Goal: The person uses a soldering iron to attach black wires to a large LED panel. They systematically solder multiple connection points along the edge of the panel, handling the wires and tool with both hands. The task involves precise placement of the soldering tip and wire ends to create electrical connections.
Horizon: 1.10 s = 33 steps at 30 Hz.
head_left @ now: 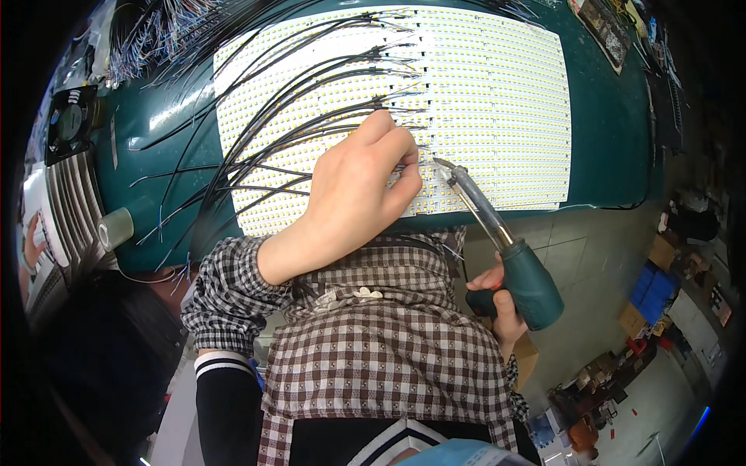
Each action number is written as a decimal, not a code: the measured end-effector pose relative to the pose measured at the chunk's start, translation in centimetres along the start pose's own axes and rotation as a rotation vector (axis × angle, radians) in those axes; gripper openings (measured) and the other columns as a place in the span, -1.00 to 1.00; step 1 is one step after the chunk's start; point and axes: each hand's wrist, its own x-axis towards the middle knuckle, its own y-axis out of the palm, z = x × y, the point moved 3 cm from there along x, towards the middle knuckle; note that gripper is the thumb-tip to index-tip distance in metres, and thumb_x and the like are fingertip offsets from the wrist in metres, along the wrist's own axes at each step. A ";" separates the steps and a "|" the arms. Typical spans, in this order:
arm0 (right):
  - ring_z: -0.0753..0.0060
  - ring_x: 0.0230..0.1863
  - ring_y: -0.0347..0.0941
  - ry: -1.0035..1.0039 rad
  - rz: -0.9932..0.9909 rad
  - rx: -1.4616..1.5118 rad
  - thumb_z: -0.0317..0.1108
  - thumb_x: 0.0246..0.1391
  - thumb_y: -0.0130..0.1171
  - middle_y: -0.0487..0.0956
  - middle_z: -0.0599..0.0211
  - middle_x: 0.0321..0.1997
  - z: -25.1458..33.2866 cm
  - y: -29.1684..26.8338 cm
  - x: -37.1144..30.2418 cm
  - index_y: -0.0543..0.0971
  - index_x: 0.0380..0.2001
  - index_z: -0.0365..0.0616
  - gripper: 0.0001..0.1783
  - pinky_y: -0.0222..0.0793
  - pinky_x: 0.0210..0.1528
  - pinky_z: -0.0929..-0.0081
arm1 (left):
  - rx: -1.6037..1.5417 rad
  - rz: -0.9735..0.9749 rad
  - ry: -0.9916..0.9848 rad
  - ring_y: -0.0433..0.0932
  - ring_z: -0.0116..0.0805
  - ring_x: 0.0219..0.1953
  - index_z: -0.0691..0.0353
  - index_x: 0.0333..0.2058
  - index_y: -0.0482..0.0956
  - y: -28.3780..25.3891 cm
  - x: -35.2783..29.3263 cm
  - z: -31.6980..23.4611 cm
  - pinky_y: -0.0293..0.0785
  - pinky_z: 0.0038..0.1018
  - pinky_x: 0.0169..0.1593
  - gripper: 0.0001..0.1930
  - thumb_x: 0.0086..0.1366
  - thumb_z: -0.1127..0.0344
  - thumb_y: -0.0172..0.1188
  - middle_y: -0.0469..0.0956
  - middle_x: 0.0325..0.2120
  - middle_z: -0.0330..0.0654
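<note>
A white LED board (505, 116), made of many narrow strips with small yellow chips, lies on the green table. My left hand (361, 175) is over its near middle, thumb and fingers pinched on a black cable (299, 180); the cable's tip is hidden by the fingers. In my right hand (503, 311) is a soldering gun (532, 283) with a dark green body and a metal shaft. Its tip points up-left, close beside my left fingertips, at the board's middle column. Whether the tip touches the board I cannot tell. More black cables (272, 101) with thin stripped ends fan over the board's left half.
A cable bundle (167, 39) lies at the back left of the green table (606, 101). At the left are a black fan (71, 124), a stack of white strips (70, 198) and a translucent roll (116, 228). Another person's hand (33, 242) shows at the far left.
</note>
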 end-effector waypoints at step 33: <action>0.27 -0.25 0.48 -0.010 0.011 -0.027 -0.08 0.11 0.12 0.48 0.13 -0.26 0.5 -0.4 0.1 0.25 0.08 -0.51 -0.30 0.53 -0.21 0.33 | 0.080 0.200 0.048 0.49 -0.17 -0.45 0.24 -0.46 0.46 -0.7 1.6 -0.3 0.40 -0.37 -0.39 -0.94 0.04 0.43 0.13 0.41 -0.50 -0.16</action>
